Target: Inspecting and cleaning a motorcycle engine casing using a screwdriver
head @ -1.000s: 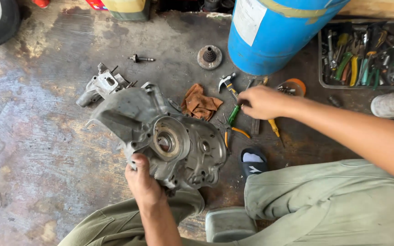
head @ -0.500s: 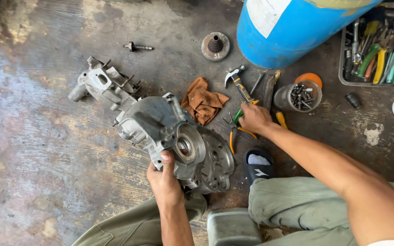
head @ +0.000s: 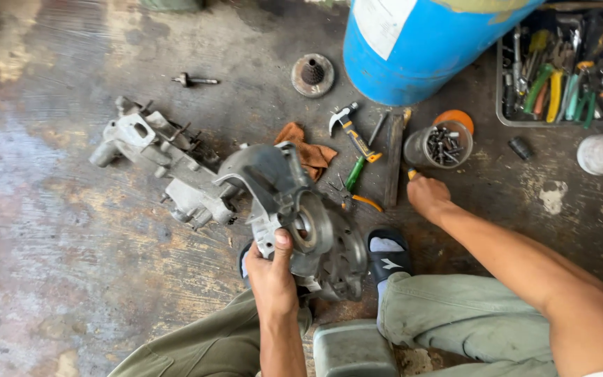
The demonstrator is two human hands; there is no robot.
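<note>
Two hands busy: left hand (head: 273, 279) grasps grey cast-aluminium engine crankcase (head: 294, 216), held up off stained concrete floor (head: 50, 265) btwn the knees. Right hand (head: 427, 195), earlier on the green-handled pliers (head: 354, 173), has shifted right; now clenched on a small orange-tipped tool beside clear jar of bolts (head: 437, 146), so picking hardware.

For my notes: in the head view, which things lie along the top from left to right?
Small bolt → round flanged part → blue drum → tray of tools.
</note>
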